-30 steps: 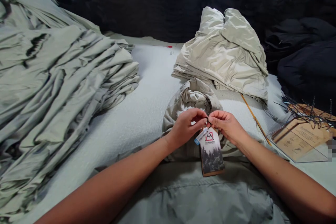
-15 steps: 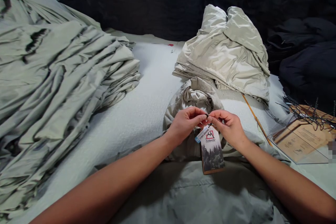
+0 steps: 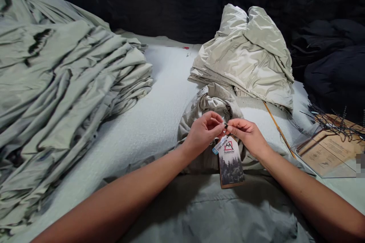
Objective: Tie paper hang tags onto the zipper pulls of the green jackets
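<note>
An Avalanche hang tag point(image 3: 230, 163) hangs from a small dark cord point(image 3: 225, 125) pinched between the closed fingertips of the left hand point(image 3: 203, 133) and right hand point(image 3: 247, 135), above a bunched khaki garment point(image 3: 212, 102). Whether it is fastened on yet is hard to tell; a folded garment pile point(image 3: 242, 60) lies beyond.

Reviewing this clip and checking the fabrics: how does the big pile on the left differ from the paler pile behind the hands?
The left pile is clearly larger than the paler pile, and runs off the frame's edge. The left pile is grey-green, while the paler pile is a lighter beige with more sheen. The left pile spreads in long, loose folds; the paler pile is a compact, rumpled heap. Both are creased, smooth fabric.
</note>
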`<state>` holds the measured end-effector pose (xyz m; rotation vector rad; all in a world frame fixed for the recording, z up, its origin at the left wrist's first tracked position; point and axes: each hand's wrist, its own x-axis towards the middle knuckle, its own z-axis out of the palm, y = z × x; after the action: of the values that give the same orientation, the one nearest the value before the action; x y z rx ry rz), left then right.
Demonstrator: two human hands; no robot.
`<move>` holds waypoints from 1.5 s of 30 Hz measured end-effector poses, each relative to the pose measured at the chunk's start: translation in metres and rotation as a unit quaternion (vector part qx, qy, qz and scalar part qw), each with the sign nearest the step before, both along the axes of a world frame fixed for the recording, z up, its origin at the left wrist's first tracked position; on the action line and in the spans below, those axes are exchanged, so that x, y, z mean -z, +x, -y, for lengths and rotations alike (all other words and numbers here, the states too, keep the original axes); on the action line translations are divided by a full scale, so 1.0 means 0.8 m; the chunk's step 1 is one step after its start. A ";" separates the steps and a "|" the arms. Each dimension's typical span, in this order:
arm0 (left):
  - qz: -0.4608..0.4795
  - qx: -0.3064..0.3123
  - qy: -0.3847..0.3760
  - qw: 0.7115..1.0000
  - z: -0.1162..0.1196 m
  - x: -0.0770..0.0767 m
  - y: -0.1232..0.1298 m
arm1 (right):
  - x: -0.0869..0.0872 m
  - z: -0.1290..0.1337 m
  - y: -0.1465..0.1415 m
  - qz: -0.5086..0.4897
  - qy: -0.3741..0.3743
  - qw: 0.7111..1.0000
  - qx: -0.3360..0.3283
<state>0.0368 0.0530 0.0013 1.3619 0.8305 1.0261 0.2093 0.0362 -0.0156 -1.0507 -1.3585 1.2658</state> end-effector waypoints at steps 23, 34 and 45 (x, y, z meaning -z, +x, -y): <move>-0.289 -0.067 0.384 0.874 -0.001 -0.002 -0.008 | -0.002 0.002 -0.004 -0.008 -0.028 1.000 0.001; -0.344 -0.083 0.448 0.821 -0.011 -0.001 -0.013 | -0.007 0.007 -0.005 0.188 0.141 0.971 0.037; -0.084 -0.013 0.085 0.993 -0.011 -0.004 -0.007 | -0.006 0.010 -0.008 0.176 0.160 0.967 0.086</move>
<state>0.0312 0.0617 0.0042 1.6034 0.9032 1.0308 0.2028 0.0284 -0.0108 -1.1679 -1.6339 0.7196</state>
